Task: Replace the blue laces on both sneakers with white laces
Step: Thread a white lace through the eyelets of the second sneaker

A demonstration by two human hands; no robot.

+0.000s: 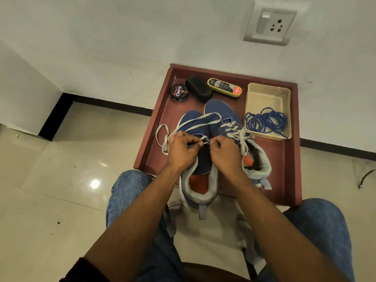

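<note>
Currently, in the head view, both forearms extend forward over the left sneaker (200, 159). The left hand (181, 151) and right hand (224, 154) have curled fingers that pinch the flat white lace (195, 124) between them at the eyelets. Slack lace loops toward the toe and over the red tray (284, 163) edge. The right sneaker (225, 117), blue fabric with grey padded collar, is already laced white. Round blue laces (265, 121) lie coiled in a rectangular beige container (266, 92).

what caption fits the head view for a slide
Both hands thread a white lace into the left sneaker; blue laces lie in the beige tray.
</note>
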